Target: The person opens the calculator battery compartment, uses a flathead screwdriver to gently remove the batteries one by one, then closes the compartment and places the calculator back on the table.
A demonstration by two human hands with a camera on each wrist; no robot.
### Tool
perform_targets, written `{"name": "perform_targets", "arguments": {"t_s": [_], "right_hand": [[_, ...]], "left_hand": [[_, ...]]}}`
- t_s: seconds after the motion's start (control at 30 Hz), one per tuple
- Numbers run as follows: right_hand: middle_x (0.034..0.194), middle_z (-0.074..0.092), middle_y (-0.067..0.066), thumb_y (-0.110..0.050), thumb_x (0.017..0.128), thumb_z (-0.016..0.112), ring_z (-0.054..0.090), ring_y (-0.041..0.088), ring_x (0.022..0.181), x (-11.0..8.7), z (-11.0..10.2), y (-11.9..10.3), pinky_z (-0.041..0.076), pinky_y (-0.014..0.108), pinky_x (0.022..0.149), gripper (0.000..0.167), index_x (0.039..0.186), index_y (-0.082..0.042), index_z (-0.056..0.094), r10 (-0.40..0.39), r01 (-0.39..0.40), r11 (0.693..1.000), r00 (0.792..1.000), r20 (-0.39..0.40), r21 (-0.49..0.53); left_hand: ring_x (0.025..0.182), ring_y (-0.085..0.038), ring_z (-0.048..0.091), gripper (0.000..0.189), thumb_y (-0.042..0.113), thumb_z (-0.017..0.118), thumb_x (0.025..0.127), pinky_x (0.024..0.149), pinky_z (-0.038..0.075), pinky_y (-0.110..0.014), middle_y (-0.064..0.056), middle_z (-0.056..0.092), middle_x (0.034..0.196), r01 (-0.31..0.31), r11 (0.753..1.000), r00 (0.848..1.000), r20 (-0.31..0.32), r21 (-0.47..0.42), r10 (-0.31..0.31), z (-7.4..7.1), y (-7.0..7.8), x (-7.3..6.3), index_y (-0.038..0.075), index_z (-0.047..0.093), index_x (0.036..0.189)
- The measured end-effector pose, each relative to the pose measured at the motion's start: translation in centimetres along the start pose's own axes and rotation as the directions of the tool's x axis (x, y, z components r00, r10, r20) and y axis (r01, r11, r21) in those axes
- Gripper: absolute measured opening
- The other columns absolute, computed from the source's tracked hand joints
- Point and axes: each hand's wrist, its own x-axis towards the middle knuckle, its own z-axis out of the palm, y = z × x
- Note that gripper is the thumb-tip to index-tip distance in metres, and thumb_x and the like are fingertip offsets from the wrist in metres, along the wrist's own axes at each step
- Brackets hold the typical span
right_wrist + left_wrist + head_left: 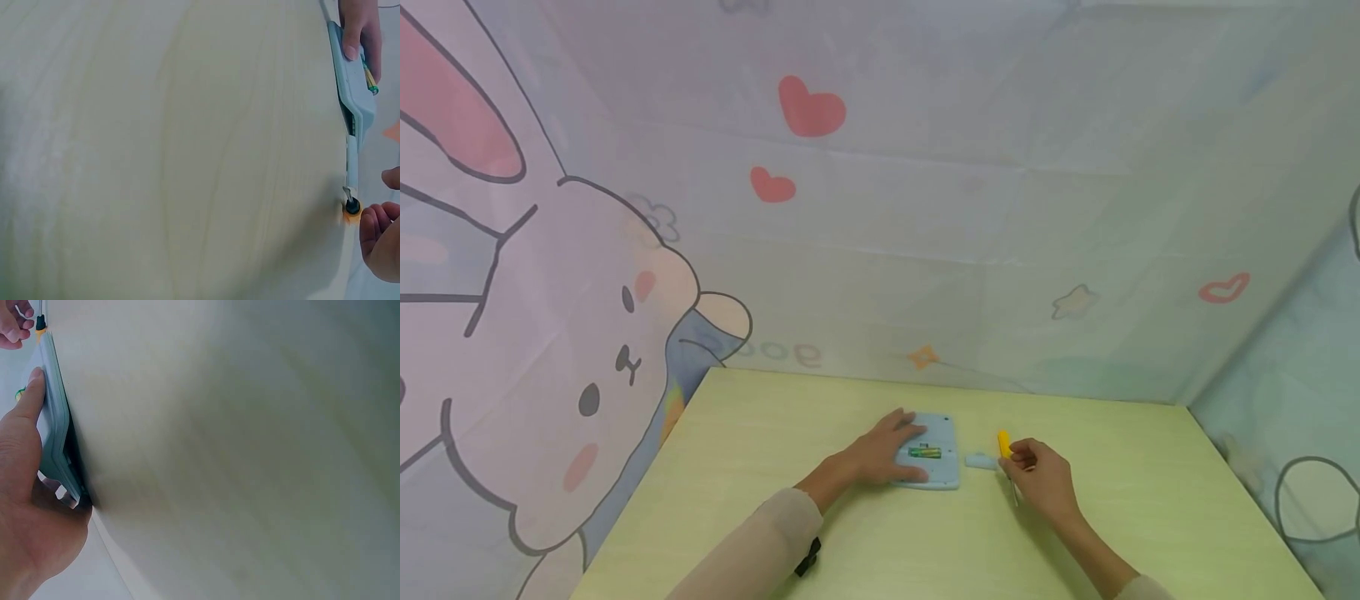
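Observation:
A light blue, calculator-like device [946,427] lies with a green-and-yellow battery [925,452] in the recess of its upper face. My left hand [877,452] rests on its left part with fingers spread, the straight thumb [35,394] along the near side of that face. Right of the device is a small light blue cover [979,461]. By the cover lies a screwdriver [1003,442] with a yellow handle, black collar and thin metal shaft. Close over it is my right hand [1043,479], its fingers loosely curled and a gap between thumb and fingertips in the right wrist view.
Everything rests on a pale yellow-green table [745,433]. A printed cloth [925,250] with hearts and a rabbit hangs behind its far edge and along the sides. Under the left sleeve [760,533] a black strap piece [808,558] shows.

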Motion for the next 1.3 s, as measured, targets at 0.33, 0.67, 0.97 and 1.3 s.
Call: {"name": "perform_targets", "arguments": {"t_s": [0.33,0.67,0.97,1.3], "right_hand": [[0.094,0.075,0.006,-0.009,0.093,0.082,0.070,0.020,0.088,0.2,0.5,-0.7,0.058,0.024,0.078,0.021,0.108,0.004,0.074,0.008,-0.008,0.999,1.000,0.025,0.033],[0.094,0.074,0.005,-0.010,0.094,0.082,0.069,0.019,0.088,0.1,1.0,-1.3,0.058,0.023,0.079,0.023,0.110,0.004,0.074,0.013,-0.015,0.999,0.998,0.055,0.043],[0.095,0.074,0.005,-0.010,0.093,0.082,0.068,0.017,0.089,0.1,1.6,-1.6,0.057,0.021,0.077,0.022,0.110,0.003,0.075,0.027,-0.031,0.998,0.997,0.068,0.062],[0.094,0.074,0.003,-0.009,0.093,0.081,0.068,0.015,0.088,-0.1,2.0,-2.0,0.056,0.022,0.076,0.022,0.111,0.002,0.075,0.033,-0.038,0.998,0.995,0.093,0.056]], "left_hand": [[0.163,-0.028,0.012,0.086,0.065,0.073,0.093,0.125,0.029,-0.053,-0.003,0.024,0.175,0.001,1.000,1.000,0.000,0.020,-0.001,0.0,0.0,0.1,0.025,0.043,0.163],[0.163,-0.028,0.012,0.086,0.064,0.074,0.093,0.125,0.029,-0.053,-0.003,0.024,0.175,0.005,1.000,1.000,-0.003,0.017,-0.005,0.0,0.1,0.1,0.024,0.044,0.163],[0.163,-0.027,0.013,0.086,0.065,0.073,0.092,0.124,0.030,-0.053,-0.002,0.024,0.175,0.010,1.000,1.000,-0.004,0.020,-0.010,0.1,0.1,0.1,0.025,0.044,0.163],[0.163,-0.028,0.012,0.087,0.066,0.073,0.092,0.125,0.029,-0.053,-0.002,0.024,0.175,0.006,1.000,1.000,-0.005,0.017,-0.006,0.1,-0.1,0.1,0.025,0.044,0.163]]}}
